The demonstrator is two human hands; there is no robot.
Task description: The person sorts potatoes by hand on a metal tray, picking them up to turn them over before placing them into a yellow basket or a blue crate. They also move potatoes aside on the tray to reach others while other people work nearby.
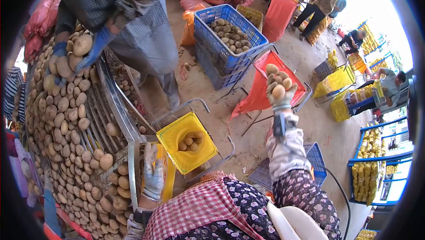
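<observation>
My right hand, in a pale glove, is stretched out over the red bag hung on a metal stand. Several brown potatoes are gathered at its fingers, above the bag's opening. My left hand, in a grey-white glove, has its fingers extended and holds nothing. It is beside the metal edge of the sorting table, left of the yellow mesh bag. That bag is held open on a frame, with several potatoes inside.
A potato pile covers the sorting table at left. A co-worker's blue-gloved hands hold potatoes above it. Blue crates with potatoes stand at upper centre; another blue crate is near my right arm. People and yellow bags are farther right.
</observation>
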